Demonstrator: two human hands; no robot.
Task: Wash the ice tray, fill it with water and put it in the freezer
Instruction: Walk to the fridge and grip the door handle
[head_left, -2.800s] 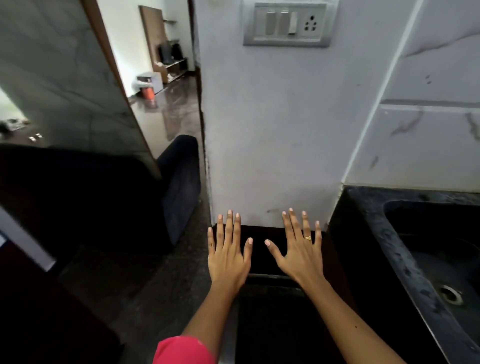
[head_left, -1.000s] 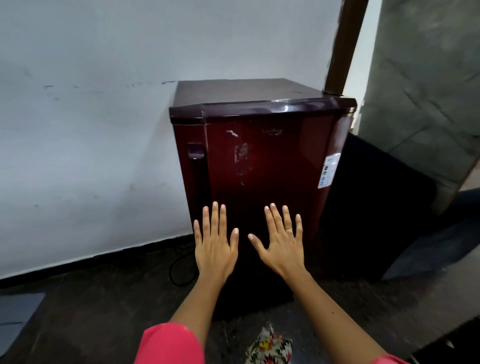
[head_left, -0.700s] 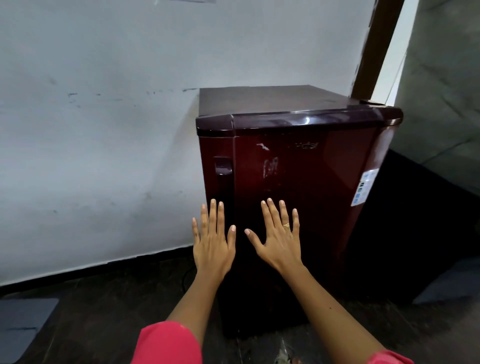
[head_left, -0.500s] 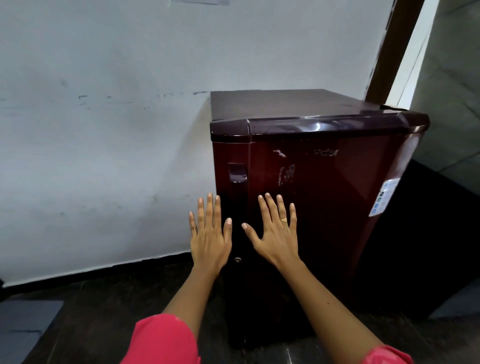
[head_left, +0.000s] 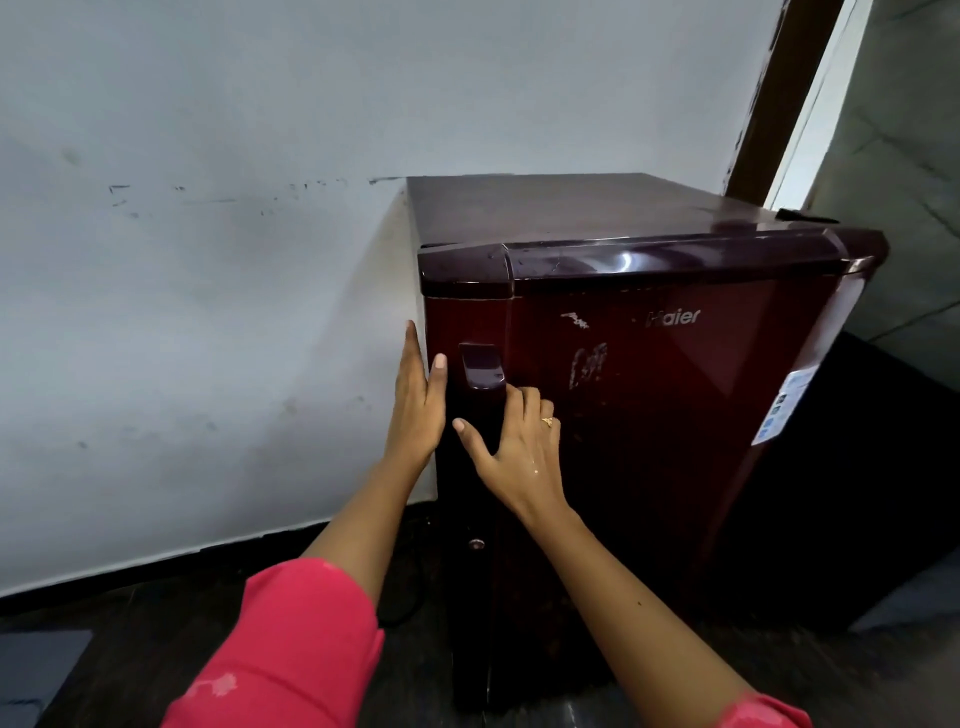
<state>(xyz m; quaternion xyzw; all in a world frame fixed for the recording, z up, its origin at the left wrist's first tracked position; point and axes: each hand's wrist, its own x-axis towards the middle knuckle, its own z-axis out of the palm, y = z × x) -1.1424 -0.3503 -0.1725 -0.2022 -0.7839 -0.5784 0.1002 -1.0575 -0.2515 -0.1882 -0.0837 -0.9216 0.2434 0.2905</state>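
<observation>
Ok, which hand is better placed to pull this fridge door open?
Right. The right hand curls its fingers around the handle; the left hand lies flat along the fridge edge, gripping nothing.

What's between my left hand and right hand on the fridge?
In the head view, only the dark vertical handle strip of the fridge door: the left hand lies flat at its outer edge, and the right hand curls on its other side.

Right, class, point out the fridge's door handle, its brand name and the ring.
door handle (head_left: 483, 366), head view, middle of its top block.
brand name (head_left: 674, 318), head view, middle of the lettering.
ring (head_left: 547, 421), head view, its gold top.
</observation>
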